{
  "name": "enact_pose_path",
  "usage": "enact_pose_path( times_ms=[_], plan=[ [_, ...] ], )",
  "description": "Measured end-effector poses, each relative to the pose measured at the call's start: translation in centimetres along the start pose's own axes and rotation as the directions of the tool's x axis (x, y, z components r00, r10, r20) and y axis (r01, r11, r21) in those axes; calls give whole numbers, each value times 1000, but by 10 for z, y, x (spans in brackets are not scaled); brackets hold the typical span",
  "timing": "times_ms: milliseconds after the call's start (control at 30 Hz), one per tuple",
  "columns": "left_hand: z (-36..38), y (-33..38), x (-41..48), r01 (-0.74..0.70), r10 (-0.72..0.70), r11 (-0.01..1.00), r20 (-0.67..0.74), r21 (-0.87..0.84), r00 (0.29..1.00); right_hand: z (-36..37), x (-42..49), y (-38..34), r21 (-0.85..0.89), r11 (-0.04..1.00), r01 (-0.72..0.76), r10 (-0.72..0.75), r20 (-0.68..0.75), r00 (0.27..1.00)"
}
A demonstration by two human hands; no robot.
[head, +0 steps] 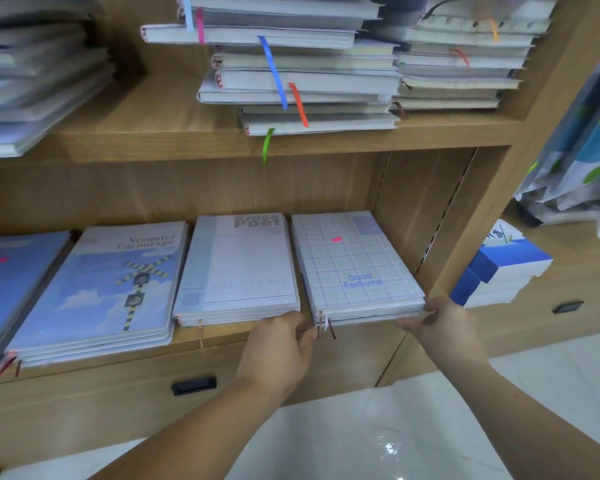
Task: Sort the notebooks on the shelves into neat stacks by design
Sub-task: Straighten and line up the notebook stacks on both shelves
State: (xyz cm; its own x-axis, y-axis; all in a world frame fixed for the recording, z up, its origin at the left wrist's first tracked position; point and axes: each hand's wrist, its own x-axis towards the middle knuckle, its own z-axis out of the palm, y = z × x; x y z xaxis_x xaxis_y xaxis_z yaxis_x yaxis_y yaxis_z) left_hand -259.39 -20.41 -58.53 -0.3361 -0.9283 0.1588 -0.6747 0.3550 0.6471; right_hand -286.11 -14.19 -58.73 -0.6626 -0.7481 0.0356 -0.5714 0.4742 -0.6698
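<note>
On the lower shelf [222,336] lie several stacks of notebooks. The rightmost is a checked "Good Fortune" stack [352,265]. My left hand [278,348] curls its fingers at that stack's front left corner, and my right hand [444,327] pinches its front right corner. To the left lie a white "Prose Poet" stack [239,268], a sky-blue "Encourage" stack [108,292] with a railway signal, and a blue stack [11,278] at the frame's edge. On the upper shelf stand uneven piles of notebooks [302,74] with coloured ribbon markers hanging down.
The shelf's wooden side panel [430,216] stands close to the right of the checked stack. A drawer with a black handle [193,385] sits below. Blue and white boxes [499,268] are stacked on the neighbouring unit, with plastic bags [575,147] above. White floor lies underneath.
</note>
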Motion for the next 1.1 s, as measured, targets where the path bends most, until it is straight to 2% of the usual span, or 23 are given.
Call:
enact_pose_path(
  times_ms=[167, 400, 533, 700, 933, 1100],
  plan=[
    [7, -4, 6, -56, 54, 997, 33, 58, 998, 6, 4, 4, 32, 999, 17, -18, 27, 999],
    [13, 3, 15, -70, 67, 983, 22, 168, 997, 8, 8, -2, -13, 1000, 17, -17, -57, 998],
    [16, -1, 19, -50, 49, 989, 11, 138, 999, 14, 10, 3, 20, 999, 29, -28, -35, 999],
    [18, -6, 21, -82, 84, 978, -2, 192, 996, 15, 13, 1, -37, 999, -15, 12, -81, 997],
    [22, -6, 23, -90, 96, 982, -27, 163, 995, 19, 16, 6, -37, 999, -11, 7, -97, 995],
    [16, -2, 24, -81, 78, 984, 27, 157, 997, 14, 17, 2, -16, 1000, 3, -4, -72, 997]
  ],
)
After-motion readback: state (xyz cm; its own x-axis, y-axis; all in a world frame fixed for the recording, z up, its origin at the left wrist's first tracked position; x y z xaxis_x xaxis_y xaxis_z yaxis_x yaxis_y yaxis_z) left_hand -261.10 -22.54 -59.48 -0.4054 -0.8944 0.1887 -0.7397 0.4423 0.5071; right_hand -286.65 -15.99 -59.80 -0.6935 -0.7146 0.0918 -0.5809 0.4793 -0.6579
